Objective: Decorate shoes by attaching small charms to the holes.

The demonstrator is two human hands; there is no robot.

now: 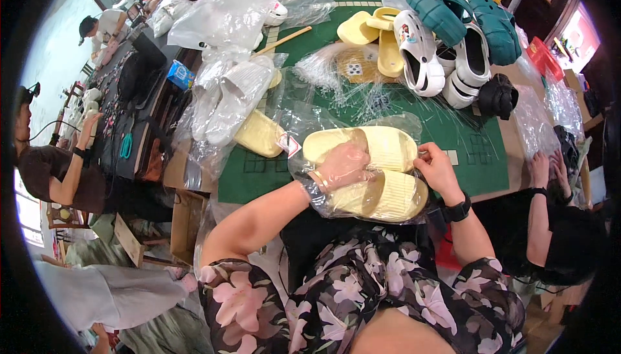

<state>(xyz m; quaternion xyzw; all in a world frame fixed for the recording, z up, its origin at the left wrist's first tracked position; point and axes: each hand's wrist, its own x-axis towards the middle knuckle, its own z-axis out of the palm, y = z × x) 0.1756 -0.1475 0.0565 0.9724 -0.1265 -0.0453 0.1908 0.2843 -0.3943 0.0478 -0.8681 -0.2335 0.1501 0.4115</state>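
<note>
A pair of pale yellow slippers (391, 147) with ribbed straps lies side by side in a clear plastic bag (323, 121) at the table's near edge. My left hand (345, 165) reaches into the bag, plastic over its wrist, and its curled fingers grip at the farther slipper's foot opening; the fingertips are partly hidden. At the toe end my right hand (437, 167) pinches the bag's plastic between thumb and fingers. A white tag (289, 145) with a red edge lies by the heel of the farther slipper.
Bagged white slippers (239, 88) and another yellow slipper (260, 134) lie to the left. Clear thin fasteners (330, 69) spread across the green mat (259, 176). White clogs (420, 63) and green clogs (495, 30) pile up at the far right. Co-workers sit around.
</note>
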